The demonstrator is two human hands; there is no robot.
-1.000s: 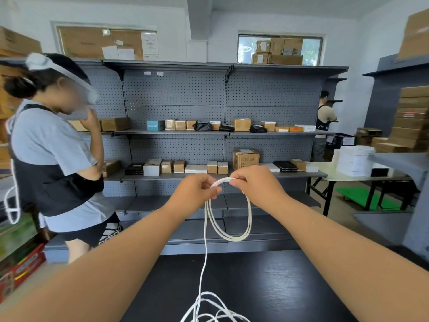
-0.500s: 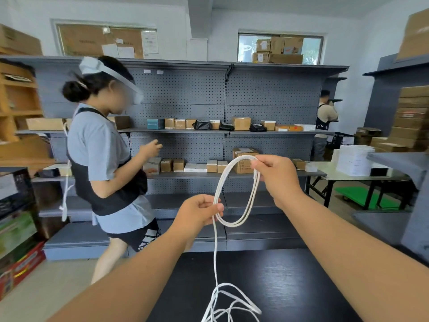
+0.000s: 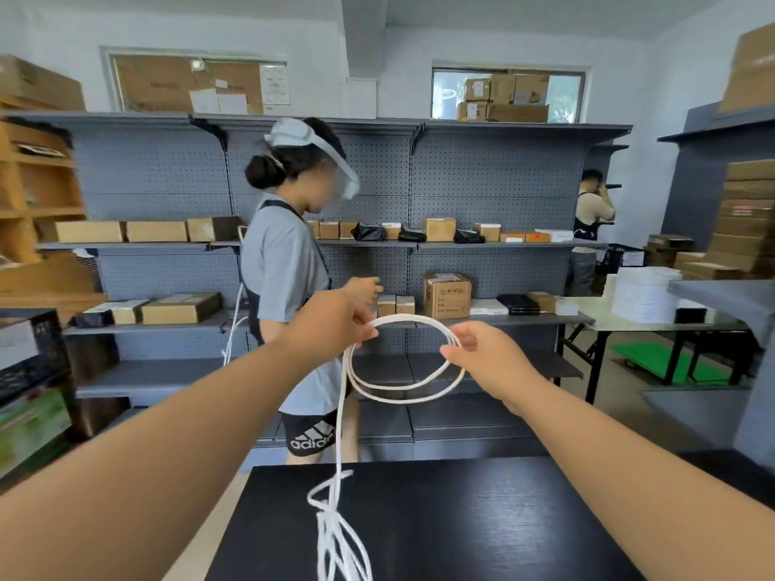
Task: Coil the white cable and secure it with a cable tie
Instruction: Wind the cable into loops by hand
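Observation:
The white cable (image 3: 402, 394) forms a round coil of about two or three loops, held up in the air in front of me. My left hand (image 3: 331, 325) pinches the coil's upper left side. My right hand (image 3: 486, 358) pinches the coil's right side between thumb and fingers. From the left hand a loose strand drops straight down to a tangled heap of cable (image 3: 335, 534) on the black table (image 3: 482, 517). No cable tie shows in the head view.
A person in a grey shirt and dark apron (image 3: 289, 270) walks just beyond the table's far edge. Grey pegboard shelves (image 3: 482, 320) hold cardboard boxes. A second person (image 3: 589, 228) stands far right by a folding table (image 3: 654, 327).
The coil turned from a tall narrow loop into a wide round one. My left hand rose to its top left; my right hand dropped to its right side. The passer-by walked right.

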